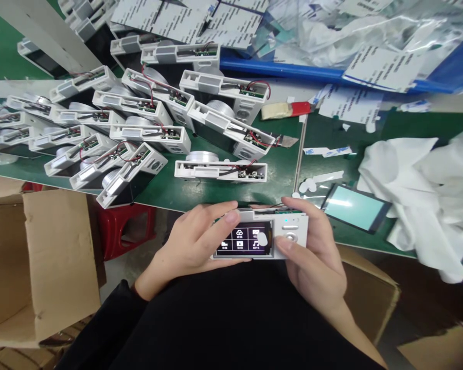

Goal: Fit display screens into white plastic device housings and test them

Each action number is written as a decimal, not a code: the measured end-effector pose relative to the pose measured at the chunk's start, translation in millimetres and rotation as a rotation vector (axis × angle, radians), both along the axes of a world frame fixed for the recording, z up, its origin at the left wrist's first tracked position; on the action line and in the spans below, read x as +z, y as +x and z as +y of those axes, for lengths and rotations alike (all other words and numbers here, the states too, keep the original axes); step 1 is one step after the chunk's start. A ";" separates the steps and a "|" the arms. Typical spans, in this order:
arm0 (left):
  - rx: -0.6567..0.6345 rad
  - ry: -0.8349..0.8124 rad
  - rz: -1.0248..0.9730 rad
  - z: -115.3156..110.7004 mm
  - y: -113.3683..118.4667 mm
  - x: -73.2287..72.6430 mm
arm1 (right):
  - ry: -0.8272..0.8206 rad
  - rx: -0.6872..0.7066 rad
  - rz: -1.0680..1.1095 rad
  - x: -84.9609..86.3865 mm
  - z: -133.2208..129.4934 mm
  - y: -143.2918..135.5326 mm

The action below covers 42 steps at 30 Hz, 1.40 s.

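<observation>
A white digital camera (260, 218) is held between both hands just in front of the table edge, its back facing me. Its lit screen (247, 245) shows a menu of icons, with a small white round sticker (263, 239) on it. My left hand (193, 239) grips the camera's left end, thumb over the screen's upper corner. My right hand (316, 257) wraps the right end, its thumb on or beside the round button pad. A blue light glows near the top right. Circuit board and wires show along the camera's open top edge.
Several similar opened cameras (150, 132) crowd the green table (158, 192) at left; one camera (220, 171) lies just ahead. A brush (285, 110), a screen panel (357, 208) and white wrapping (401, 190) lie rightward. Cardboard boxes (61, 262) and a red stool (127, 231) stand below.
</observation>
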<state>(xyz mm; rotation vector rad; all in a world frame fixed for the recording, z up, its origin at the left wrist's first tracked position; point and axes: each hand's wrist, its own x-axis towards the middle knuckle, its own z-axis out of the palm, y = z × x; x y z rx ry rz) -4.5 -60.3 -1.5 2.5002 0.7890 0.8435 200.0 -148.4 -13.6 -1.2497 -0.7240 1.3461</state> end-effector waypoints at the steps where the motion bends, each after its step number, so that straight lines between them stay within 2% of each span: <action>1: 0.004 -0.011 0.001 0.1 -0.1 -0.1 | -0.002 0.004 0.004 0.5 0.5 -0.2; 6: -0.018 0.006 -0.059 1.0 -0.8 -2.1 | 0.014 0.041 0.044 1.9 0.9 0.1; 11: -0.014 -0.010 -0.059 0.6 -1.1 -4.3 | 0.022 0.062 -0.003 2.2 1.5 1.5; 18: -0.021 -0.010 -0.042 1.5 -0.6 -2.3 | 0.042 -0.003 0.017 2.9 4.0 0.4; 24: -0.021 -0.048 -0.007 2.5 -0.9 -1.0 | 0.024 -0.002 -0.052 0.3 1.8 2.6; 38: -0.006 0.017 -0.021 4.3 1.5 -2.0 | 0.011 0.003 0.030 1.6 3.1 1.0; 42: -0.005 0.004 -0.025 4.5 1.4 -2.6 | 0.013 -0.001 -0.019 1.1 2.7 2.0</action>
